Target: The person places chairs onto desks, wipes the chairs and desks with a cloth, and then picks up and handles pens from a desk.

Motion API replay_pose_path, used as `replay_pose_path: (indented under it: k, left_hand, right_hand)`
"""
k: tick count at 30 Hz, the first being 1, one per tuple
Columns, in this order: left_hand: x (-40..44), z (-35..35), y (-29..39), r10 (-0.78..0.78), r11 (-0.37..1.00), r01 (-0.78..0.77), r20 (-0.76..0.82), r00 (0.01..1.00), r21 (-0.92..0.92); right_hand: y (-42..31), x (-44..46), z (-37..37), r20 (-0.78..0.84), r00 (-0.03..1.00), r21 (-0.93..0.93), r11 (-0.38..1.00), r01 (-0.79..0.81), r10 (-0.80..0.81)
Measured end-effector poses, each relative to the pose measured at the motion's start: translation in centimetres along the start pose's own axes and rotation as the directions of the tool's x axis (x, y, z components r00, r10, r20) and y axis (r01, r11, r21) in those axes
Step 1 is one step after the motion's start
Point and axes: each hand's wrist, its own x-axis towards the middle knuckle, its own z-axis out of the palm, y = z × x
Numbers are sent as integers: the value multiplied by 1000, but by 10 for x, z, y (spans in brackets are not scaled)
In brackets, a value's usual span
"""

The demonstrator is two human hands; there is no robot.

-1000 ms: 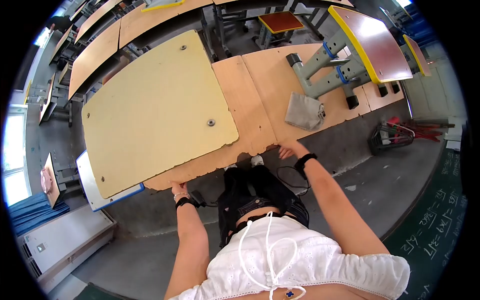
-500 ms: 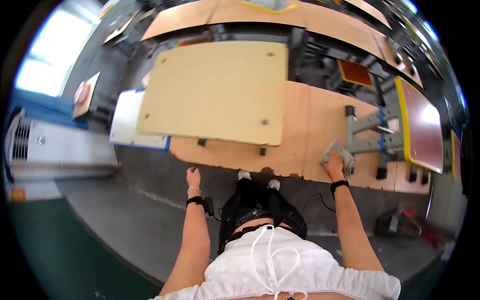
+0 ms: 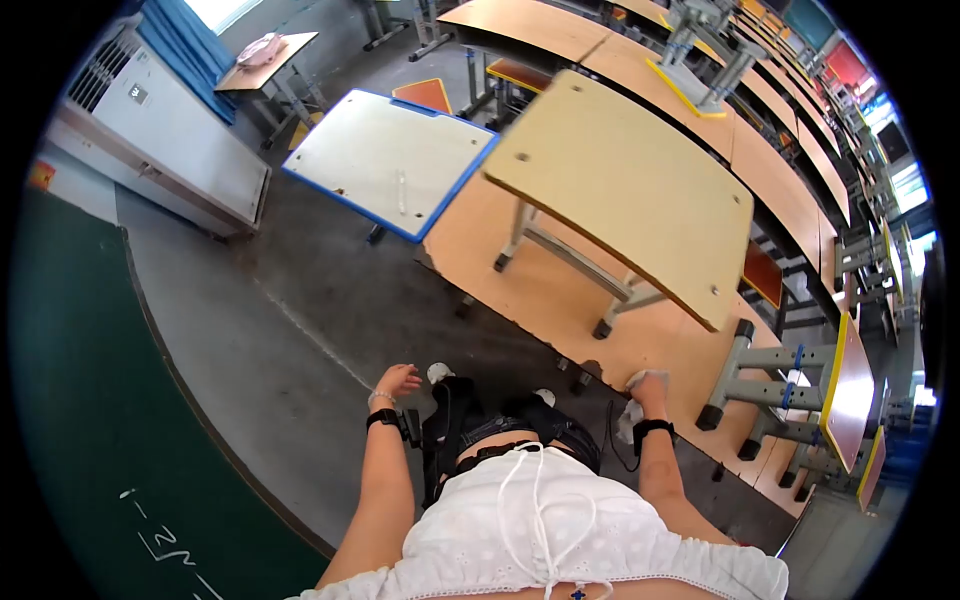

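Observation:
A grey cloth (image 3: 630,420) hangs from my right hand (image 3: 648,388), whose fingers are closed on it by the front edge of the wooden desktop (image 3: 560,310). My left hand (image 3: 398,380) is over the grey floor, fingers apart and nothing in them. On the wooden desktop stands a small table with a pale yellow top (image 3: 630,190), its metal legs resting on the wood. Left of it is a white table with a blue rim (image 3: 390,155), which has a short clear strip lying on top.
Upturned stools (image 3: 845,390) rest on the desktop at the right. Rows of desks (image 3: 775,180) stretch behind. A white cabinet (image 3: 165,120) stands at the left, above a green chalkboard (image 3: 90,400). A pink bag (image 3: 262,50) lies on a small desk.
My right hand has taken hold of the grey cloth and brought it to the desktop's front edge. My left hand has left that edge. The view has swung left.

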Motion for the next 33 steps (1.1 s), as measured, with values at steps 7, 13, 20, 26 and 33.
replay_pose_path:
  k: [7,13,20,26,33]
  left_hand:
    - [27,-119,-34,144,949,-194,-208,967,-246]
    - [24,-181,-38,85,947,-164,-276,957,-276]
    - [32,-218,-32,152,860,-357,-486,861,-364]
    - [31,-265,-31,114,873,-346,-546,830,-344]
    - [82,-329,13,28,929,-167,-387,922,-331]
  right_hand:
    - [-152,-27,0,115,976,36,983,181,-184]
    - [-267,-5,19,-113,916,419,818,394,-384]
    - [-371,16,-53,-219,929,742,568,357,-299]
    - [-441,51,-142,-594,784,358,815,456,-178]
    - [-510,111,-103,-590,608,-74,786,614,-531]
